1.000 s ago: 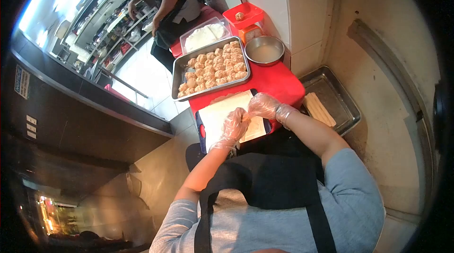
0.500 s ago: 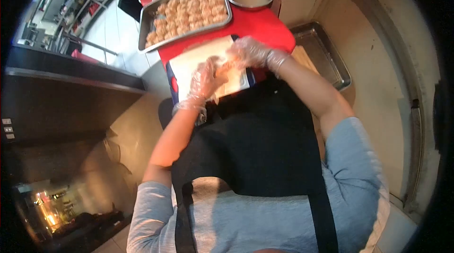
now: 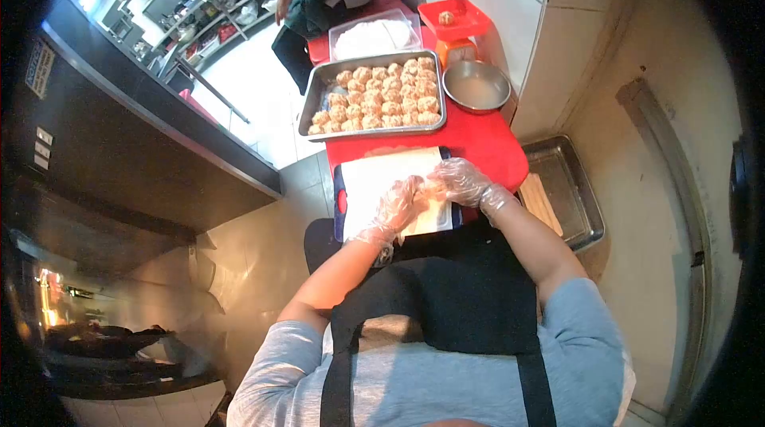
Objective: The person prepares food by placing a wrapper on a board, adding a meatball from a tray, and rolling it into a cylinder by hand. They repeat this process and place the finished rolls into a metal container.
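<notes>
Apparently, both hands are shaping a small piece [image 3: 431, 190], held between them over the board [image 3: 339, 224]: the left hand [image 3: 394, 204] has its fingers curled against it, the right hand [image 3: 460, 181] pinches it. The next move calls for a light, even grip. Writing on the wall label [image 3: 39, 70] is too blurred to read; no brand is legible.

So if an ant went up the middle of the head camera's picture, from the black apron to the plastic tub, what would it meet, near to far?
Black apron, board, metal tray of balls, plastic tub.
</notes>
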The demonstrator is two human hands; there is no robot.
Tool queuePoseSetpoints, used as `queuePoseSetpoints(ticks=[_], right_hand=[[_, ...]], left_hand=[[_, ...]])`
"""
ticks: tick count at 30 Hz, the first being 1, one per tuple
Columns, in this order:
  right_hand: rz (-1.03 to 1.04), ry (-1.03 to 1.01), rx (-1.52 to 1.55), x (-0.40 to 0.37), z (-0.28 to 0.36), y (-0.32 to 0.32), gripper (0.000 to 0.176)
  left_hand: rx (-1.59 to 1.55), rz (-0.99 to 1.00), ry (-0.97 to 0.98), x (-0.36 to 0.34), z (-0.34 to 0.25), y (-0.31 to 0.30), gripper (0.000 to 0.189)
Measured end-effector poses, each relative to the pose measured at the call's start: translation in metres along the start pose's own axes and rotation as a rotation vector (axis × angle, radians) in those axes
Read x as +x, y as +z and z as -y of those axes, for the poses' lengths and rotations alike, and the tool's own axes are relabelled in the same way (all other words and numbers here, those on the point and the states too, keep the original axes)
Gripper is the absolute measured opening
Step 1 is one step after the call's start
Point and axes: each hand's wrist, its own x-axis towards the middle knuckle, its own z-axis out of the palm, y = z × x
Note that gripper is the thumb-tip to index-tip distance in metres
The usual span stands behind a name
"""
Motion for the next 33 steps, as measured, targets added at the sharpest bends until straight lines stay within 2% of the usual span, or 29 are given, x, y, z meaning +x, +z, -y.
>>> queuePoseSetpoints(ticks=[2,5,8,11,14,15,16,17,18,19,20,21,22,23,25,26,27,28,29,30,31,32,33], right_hand=[[0.068,0.057,0.032,-0.003,-0.009,-0.004,0.031],[0.099,0.038,-0.104,-0.005,-0.013,-0.006,0.031],[0.046,0.077,-0.061,-0.003,-0.008,-0.011,0.023],[-0.041,0.060,0.092,0.001,0.007,-0.021,0.021],[0.011,0.207,-0.046,0.003,0.009,-0.019,0.021],[0.018,0.256,-0.086,0.001,0.013,-0.017,0.021],[0.044,0.306,0.025,0.001,0.017,-0.024,0.022],[0.071,0.444,0.248,0.003,0.032,-0.035,0.029],[0.078,0.377,0.320,-0.007,0.007,-0.028,0.038],[0.126,0.320,0.250,-0.013,-0.011,-0.025,0.044],[0.048,0.206,0.170,-0.008,0.006,-0.041,0.054],[0.066,0.236,-0.088,-0.001,0.028,-0.054,0.064],[0.065,0.233,-0.189,0.000,0.031,-0.054,0.066],[0.112,0.201,-0.151,0.005,0.031,-0.052,0.073],[0.207,0.193,-0.311,0.020,0.043,-0.032,0.072],[0.183,0.119,-0.273,0.021,0.037,-0.010,0.069],[0.153,0.038,-0.239,0.025,0.031,0.012,0.066],[0.162,0.116,-0.213,0.031,0.047,0.025,0.058],[0.283,0.194,-0.123,0.035,0.052,0.038,0.051],[0.399,0.265,-0.113,0.047,0.085,0.028,0.042],[0.190,0.114,-0.387,0.027,0.047,0.074,0.035],[0.354,0.253,-0.412,0.040,0.062,0.064,0.031],[0.318,0.219,-0.316,0.036,0.047,0.069,0.032]], left_hand=[[-0.008,-0.005,-0.044,0.002,-0.002,0.009,0.039],[0.037,-0.071,0.016,0.010,-0.001,0.021,0.038],[0.030,0.006,-0.059,0.015,-0.008,0.013,0.036],[-0.004,-0.101,0.079,0.017,-0.014,0.008,0.038],[0.044,0.025,-0.021,0.025,0.009,0.043,0.047],[0.001,0.110,-0.075,0.028,0.002,0.036,0.053],[-0.053,0.202,-0.137,0.033,-0.013,0.015,0.058],[-0.119,0.301,-0.201,0.034,-0.024,-0.002,0.064],[-0.091,0.254,-0.169,0.029,-0.024,-0.011,0.072],[-0.067,0.214,-0.141,0.018,-0.019,-0.020,0.080],[-0.105,0.158,-0.050,0.009,-0.012,-0.034,0.086],[-0.132,0.092,0.047,-0.002,0.002,-0.045,0.091],[-0.124,0.042,0.013,-0.017,0.023,-0.047,0.090],[-0.107,-0.009,-0.016,-0.031,0.036,-0.046,0.089],[-0.142,0.048,-0.145,-0.047,0.030,-0.047,0.084],[-0.149,0.069,-0.203,-0.052,0.028,-0.051,0.081],[-0.072,-0.012,-0.113,-0.055,0.030,-0.041,0.070],[-0.163,-0.026,-0.162,-0.056,0.030,-0.036,0.063],[-0.252,-0.046,-0.205,-0.055,0.032,-0.032,0.056],[-0.441,-0.166,-0.123,-0.054,0.053,-0.008,0.044],[-0.348,-0.172,-0.132,-0.054,0.059,-0.003,0.040],[-0.255,-0.177,-0.142,-0.054,0.066,0.002,0.035],[-0.148,-0.132,-0.190,-0.054,0.062,-0.001,0.034]])
